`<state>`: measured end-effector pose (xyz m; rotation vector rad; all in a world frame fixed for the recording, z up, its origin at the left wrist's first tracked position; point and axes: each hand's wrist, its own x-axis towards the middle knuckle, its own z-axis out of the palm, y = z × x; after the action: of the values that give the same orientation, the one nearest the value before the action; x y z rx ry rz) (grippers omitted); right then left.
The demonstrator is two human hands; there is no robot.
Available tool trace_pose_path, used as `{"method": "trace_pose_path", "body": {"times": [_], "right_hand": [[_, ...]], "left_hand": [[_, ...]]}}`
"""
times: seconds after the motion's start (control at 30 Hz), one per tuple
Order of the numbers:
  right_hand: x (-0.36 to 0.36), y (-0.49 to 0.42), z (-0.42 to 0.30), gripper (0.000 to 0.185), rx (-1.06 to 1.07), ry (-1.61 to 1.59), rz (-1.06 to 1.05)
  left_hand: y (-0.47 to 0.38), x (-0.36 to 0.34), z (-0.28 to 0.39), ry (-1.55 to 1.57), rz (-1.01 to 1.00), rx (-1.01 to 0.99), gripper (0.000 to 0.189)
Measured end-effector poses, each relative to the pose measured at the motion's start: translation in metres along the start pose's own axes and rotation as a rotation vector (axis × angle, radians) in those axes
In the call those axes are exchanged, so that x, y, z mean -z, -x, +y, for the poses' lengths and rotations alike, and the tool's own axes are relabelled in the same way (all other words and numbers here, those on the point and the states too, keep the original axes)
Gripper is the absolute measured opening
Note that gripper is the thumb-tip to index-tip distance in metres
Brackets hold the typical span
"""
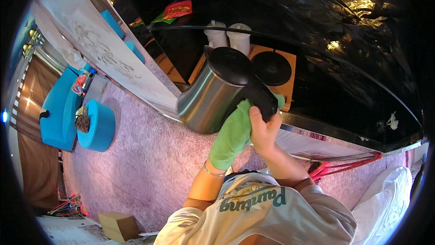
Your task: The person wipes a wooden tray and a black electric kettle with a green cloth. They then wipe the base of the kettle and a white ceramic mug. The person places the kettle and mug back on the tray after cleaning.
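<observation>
A brushed-metal electric kettle [214,95] with a black lid [229,64] is held tilted in front of me, above the table's front edge. My right hand [266,129] is closed around the lower part of its black handle [263,98], thumb on top. A green cloth [234,132] covers my left hand, so its fingers are hidden. The cloth lies against the handle, and a bit of it shows on the far side. Behind the kettle, a round black kettle base [273,68] rests on an orange-brown tray [290,85], near two white lidded mugs [239,37].
The glossy black tabletop [333,85] carries red and green packets [177,9] and a small white flower [392,121]. To the left stand a blue sofa [57,109] and a blue pouf [102,126] on pinkish carpet [149,170]. A cardboard box [117,226] sits lower left.
</observation>
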<state>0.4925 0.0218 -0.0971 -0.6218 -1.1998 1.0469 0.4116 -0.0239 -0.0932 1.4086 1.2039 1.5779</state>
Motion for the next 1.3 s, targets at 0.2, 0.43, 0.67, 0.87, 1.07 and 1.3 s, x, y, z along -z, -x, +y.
{"method": "trace_pose_path", "body": {"times": [0.2, 0.43, 0.67, 0.87, 1.07, 1.3], "right_hand": [[0.009, -0.009, 0.015, 0.048, 0.408, 0.388, -0.110], [0.028, -0.010, 0.031, 0.048, 0.458, 0.666, -0.356], [0.077, -0.019, 0.044, 0.056, 0.623, 0.695, -0.118], [0.073, -0.025, 0.016, 0.037, -0.097, 0.417, -0.474], [0.081, -0.008, 0.017, 0.018, -0.541, -0.136, -0.482], [0.044, -0.045, -0.018, 0.022, -0.222, -0.511, -0.253]], "left_hand": [[0.005, 0.000, 0.029, -0.228, 0.079, -0.062, 0.053], [-0.016, 0.002, 0.025, -0.899, 0.361, -0.563, 0.041], [-0.020, -0.014, 0.042, -0.065, 0.184, 0.064, 0.022], [-0.027, -0.019, 0.046, 0.197, 0.283, 0.220, 0.011], [-0.020, -0.022, 0.027, 0.364, 0.354, 0.176, 0.023], [-0.012, -0.028, 0.029, -0.445, 0.146, 0.209, 0.057]]}}
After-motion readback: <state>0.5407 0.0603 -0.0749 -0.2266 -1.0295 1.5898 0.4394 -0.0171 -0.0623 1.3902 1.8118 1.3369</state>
